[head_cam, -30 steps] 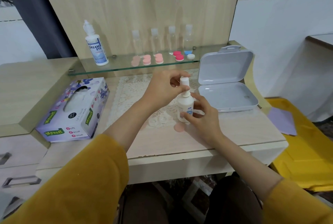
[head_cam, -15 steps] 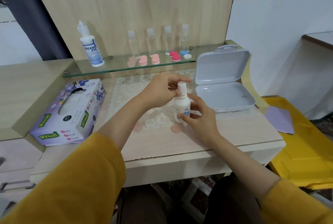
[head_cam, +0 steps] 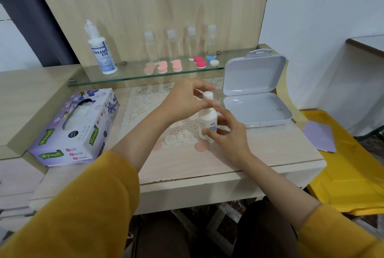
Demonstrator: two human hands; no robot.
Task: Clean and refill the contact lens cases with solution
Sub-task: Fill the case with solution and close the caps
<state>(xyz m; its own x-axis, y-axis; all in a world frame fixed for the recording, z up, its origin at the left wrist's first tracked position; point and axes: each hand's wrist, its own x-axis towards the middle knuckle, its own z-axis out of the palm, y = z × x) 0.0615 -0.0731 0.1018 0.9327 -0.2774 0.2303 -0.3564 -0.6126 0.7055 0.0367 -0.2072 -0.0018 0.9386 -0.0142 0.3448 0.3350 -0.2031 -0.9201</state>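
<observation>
A small white solution bottle [head_cam: 206, 121] stands upright on the lace mat [head_cam: 145, 104]. My right hand [head_cam: 226, 133] grips its body from the right. My left hand [head_cam: 185, 102] pinches its white cap [head_cam: 207, 96] from the left. An open clear lens case [head_cam: 175, 138] lies on the mat just left of the bottle, with two loose pink lids, one [head_cam: 201, 146] in front of the bottle and one [head_cam: 157, 145] left of the case. Several closed pink, red and blue-white lens cases [head_cam: 176, 65] sit on the glass shelf [head_cam: 124, 77].
A tall Dream Eye solution bottle [head_cam: 101, 54] and several small clear bottles [head_cam: 180, 43] stand on the shelf. An open grey plastic box [head_cam: 255, 95] lies right of my hands, a tissue box [head_cam: 76, 126] left. A yellow bin [head_cam: 349, 164] with a purple cloth [head_cam: 320, 136] is at far right.
My hands stay on the small bottle and its cap, with only slight finger shifts at the cap. The view has shifted a little.
</observation>
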